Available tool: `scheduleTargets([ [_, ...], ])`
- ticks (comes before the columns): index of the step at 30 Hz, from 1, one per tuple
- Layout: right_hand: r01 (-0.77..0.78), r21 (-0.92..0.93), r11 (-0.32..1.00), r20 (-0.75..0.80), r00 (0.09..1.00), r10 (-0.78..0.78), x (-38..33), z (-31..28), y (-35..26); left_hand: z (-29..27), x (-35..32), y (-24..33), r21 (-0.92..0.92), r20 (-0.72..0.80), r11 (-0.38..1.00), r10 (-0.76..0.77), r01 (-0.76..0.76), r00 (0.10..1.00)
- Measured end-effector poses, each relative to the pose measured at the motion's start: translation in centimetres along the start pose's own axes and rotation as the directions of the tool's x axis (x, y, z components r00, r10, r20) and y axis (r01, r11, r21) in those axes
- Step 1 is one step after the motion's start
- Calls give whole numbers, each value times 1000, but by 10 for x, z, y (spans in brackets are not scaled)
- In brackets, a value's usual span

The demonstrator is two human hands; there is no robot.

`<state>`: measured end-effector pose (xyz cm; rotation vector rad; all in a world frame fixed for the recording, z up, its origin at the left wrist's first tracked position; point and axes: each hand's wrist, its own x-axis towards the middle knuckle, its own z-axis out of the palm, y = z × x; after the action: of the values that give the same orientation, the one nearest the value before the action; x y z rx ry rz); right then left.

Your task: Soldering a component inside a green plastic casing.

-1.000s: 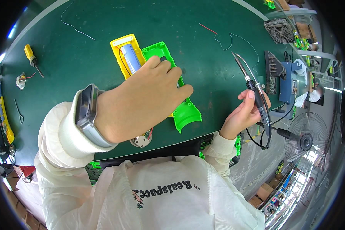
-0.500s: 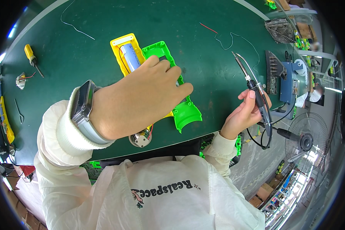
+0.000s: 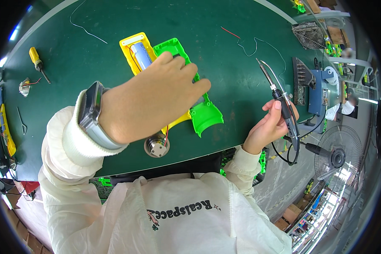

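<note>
My left hand (image 3: 156, 99) lies palm down over a green plastic housing half (image 3: 205, 116) and a yellow housing half (image 3: 133, 48) that holds a blue cylindrical cell (image 3: 142, 57). The fingers rest on the green part; what sits under the palm is hidden. A round metal motor (image 3: 156, 147) with red wire lies just below that hand. My right hand (image 3: 269, 125) holds a soldering iron (image 3: 281, 99) by its black handle, tip pointing up and away, well to the right of the housing. A watch sits on my left wrist.
A yellow-handled screwdriver (image 3: 36, 61) and a small round part (image 3: 24, 86) lie at the far left of the green mat (image 3: 224, 51). Loose wires lie at the back. A soldering station (image 3: 315, 86) stands at right, a fan (image 3: 336, 156) below it.
My left hand has shifted slightly to the right over the housing. The right hand with the soldering iron has stayed in place.
</note>
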<state>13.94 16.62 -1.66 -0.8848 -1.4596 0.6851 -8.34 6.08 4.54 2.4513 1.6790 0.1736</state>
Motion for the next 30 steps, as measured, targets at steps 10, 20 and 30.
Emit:
scheduleTargets([
  [10,2,-1,1000,11,1000,-2,0,-1,1,14,6,-50,-44,-327,987,-159,153,932],
  [20,-2,-3,1000,6,1000,2,0,0,0,-12,10,-86,-245,-226,926,-343,288,912],
  [30,2,-13,1000,18,1000,-2,0,1,2,-29,-1,-94,-337,-306,936,-214,105,928],
])
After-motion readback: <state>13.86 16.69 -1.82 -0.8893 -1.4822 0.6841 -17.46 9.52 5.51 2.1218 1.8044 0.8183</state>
